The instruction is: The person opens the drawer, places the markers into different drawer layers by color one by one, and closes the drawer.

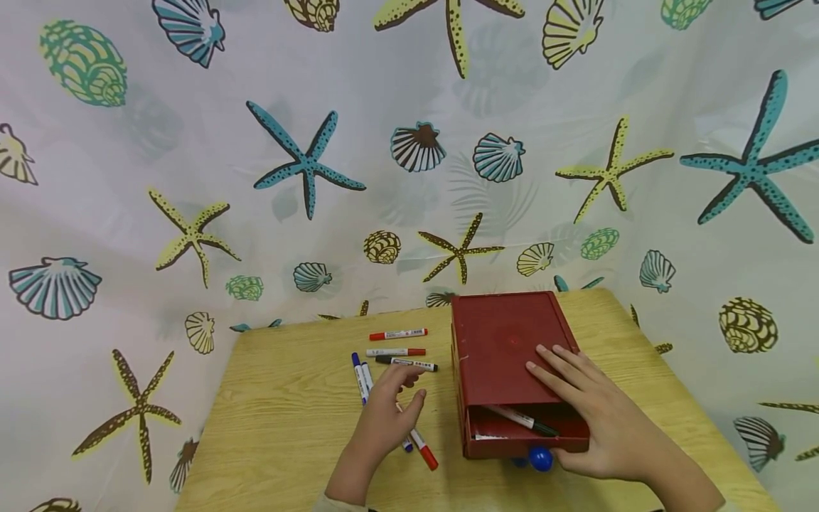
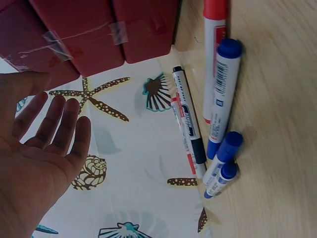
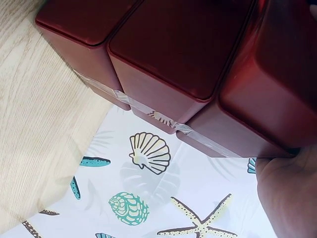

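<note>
A dark red drawer box (image 1: pixel 508 348) stands on the table, its top drawer (image 1: pixel 493 448) partly pulled out. Inside the drawer lies a white marker with a black cap (image 1: pixel 521 419). My right hand (image 1: pixel 604 419) rests on the box with straight, spread fingers on the lid and the thumb at the drawer front, beside a blue ball knob (image 1: pixel 540 459). Over the loose markers hovers my left hand (image 1: pixel 387 412), fingers relaxed, holding nothing. A black marker (image 1: pixel 406 364) is just beyond its fingertips; a red-capped marker (image 1: pixel 424 449) lies close to its thumb side.
Behind the left hand lie a red marker (image 1: pixel 398 334), a white marker with a red end (image 1: pixel 395 352) and a blue-capped marker (image 1: pixel 360 377). Clear tape (image 3: pixel 148 111) runs across the box units. A shell-patterned curtain (image 1: pixel 384 178) hangs behind the wooden table (image 1: pixel 275 412).
</note>
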Action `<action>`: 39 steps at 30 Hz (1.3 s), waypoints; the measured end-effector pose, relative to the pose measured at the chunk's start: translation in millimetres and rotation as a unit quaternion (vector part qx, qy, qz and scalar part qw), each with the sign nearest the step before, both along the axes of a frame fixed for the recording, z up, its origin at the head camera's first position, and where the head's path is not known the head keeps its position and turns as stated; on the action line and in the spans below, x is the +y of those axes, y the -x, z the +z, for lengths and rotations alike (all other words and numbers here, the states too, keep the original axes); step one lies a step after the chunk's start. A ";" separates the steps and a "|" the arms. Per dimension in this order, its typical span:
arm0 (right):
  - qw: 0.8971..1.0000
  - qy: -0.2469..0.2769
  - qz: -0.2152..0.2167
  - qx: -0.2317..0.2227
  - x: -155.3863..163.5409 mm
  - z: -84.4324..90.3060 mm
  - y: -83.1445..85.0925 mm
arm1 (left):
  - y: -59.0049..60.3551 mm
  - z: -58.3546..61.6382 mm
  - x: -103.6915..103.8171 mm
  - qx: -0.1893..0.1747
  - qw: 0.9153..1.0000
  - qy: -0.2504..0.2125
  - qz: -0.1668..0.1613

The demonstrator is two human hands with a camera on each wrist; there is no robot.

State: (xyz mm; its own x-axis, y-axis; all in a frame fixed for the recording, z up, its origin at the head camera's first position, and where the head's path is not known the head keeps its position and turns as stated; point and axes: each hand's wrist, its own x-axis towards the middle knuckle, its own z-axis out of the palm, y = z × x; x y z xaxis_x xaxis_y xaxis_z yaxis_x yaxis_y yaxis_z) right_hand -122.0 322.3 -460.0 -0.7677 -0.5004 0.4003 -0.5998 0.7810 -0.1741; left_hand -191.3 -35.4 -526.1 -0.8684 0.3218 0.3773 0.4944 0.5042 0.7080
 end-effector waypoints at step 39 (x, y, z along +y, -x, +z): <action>1.000 -0.004 0.000 -0.003 1.2 -2.4 0.5 | 20.2 -29.5 -15.7 -0.017 0.998 0.047 0.036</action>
State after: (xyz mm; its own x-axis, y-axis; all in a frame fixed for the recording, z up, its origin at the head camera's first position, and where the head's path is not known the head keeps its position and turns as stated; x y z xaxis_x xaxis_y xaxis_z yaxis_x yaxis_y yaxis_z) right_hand -122.5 323.5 -462.3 -0.7698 -0.5035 0.3924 -0.5991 0.7821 -0.1716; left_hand -211.5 -51.1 -555.6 -0.9027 0.2904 0.3176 0.4303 0.6033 0.6715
